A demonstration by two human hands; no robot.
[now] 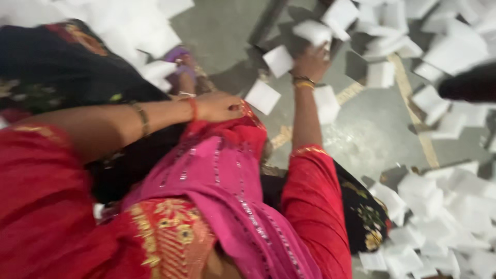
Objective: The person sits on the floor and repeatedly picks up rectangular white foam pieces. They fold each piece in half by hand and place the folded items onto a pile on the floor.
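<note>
My left hand [219, 106] lies across my lap, its fingers closed on the edge of the red cloth [248, 129] over my knee. A red thread and a thin bangle sit on that wrist. My right hand [310, 62], wearing gold bangles, is stretched out ahead over the grey floor [372, 134]. Its fingers curl on a white square piece [312, 32], and another white square [279, 61] lies just left of it. The picture is blurred by motion. A pink embroidered garment [222, 175] covers my lap.
Many white square pieces are heaped at the top right [444, 46], lower right [439, 217] and top left [129, 26]. A foot in a purple sandal [181, 59] rests on the floor at upper left. A dark blurred shape [470, 82] enters from the right edge.
</note>
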